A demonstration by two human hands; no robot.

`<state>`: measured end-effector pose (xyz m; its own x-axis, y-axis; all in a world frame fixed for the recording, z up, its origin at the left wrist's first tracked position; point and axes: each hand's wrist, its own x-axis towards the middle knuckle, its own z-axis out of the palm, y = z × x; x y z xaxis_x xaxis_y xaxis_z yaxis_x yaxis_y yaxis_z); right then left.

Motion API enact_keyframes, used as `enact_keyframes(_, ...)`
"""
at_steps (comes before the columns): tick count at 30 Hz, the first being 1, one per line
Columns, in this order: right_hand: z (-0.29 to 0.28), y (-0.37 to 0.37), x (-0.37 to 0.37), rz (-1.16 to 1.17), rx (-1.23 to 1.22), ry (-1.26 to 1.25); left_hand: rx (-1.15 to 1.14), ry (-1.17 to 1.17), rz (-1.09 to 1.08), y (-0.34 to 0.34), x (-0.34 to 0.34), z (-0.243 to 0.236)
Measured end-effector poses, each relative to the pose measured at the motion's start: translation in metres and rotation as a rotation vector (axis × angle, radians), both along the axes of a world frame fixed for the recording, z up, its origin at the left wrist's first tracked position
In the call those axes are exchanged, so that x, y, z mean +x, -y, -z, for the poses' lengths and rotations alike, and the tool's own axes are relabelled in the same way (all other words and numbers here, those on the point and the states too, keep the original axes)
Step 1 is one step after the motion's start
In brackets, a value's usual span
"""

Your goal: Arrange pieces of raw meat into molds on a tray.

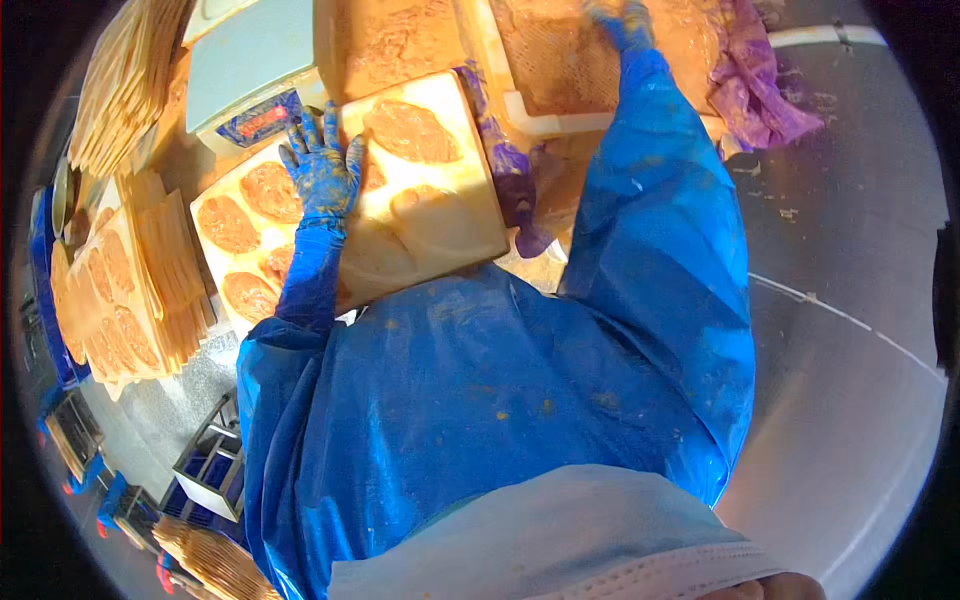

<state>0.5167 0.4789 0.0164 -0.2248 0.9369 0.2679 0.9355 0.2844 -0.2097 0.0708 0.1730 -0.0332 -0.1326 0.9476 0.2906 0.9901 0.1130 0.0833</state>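
Note:
My left hand [322, 178], in a stained blue glove, lies with fingers spread on a pale mould board [420, 215]. Oval hollows cover the board. Several hold a pinkish-brown paste [412, 132], while those toward the right look thinly coated or bare. My right hand [628, 32], gloved too, reaches to the top edge of the view, over a shallow white-rimmed tray [560, 122] smeared with the same paste. Its thumb and fingers look apart, though they are partly cut off and blurred. Nothing shows gripped in either hand.
A grey scale-like box [255, 60] stands beyond my left hand. Stacks of thin boards [125, 85] and filled moulds [120, 290] stand at the left. Purple cloth [755, 85] hangs by the tray's right side. A dark rack [212, 460] stands lower left.

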Motion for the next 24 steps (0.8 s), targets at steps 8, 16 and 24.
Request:
enact_keyframes(8, 0.032, -0.021, -0.053, -0.023, 0.040, 0.005, 0.037, 0.059, 0.005, 0.000, 0.002, -0.005)
enact_keyframes(16, 0.023, 0.052, 0.011, -0.688, -0.888, -1.733, 0.292, 0.213, 0.109, -0.007, 0.018, -0.032)
enact_keyframes(24, 0.019, -0.018, 0.204, 0.466, 0.203, -0.199, 0.127, 0.909, 0.191, -0.169, 0.164, -0.034)
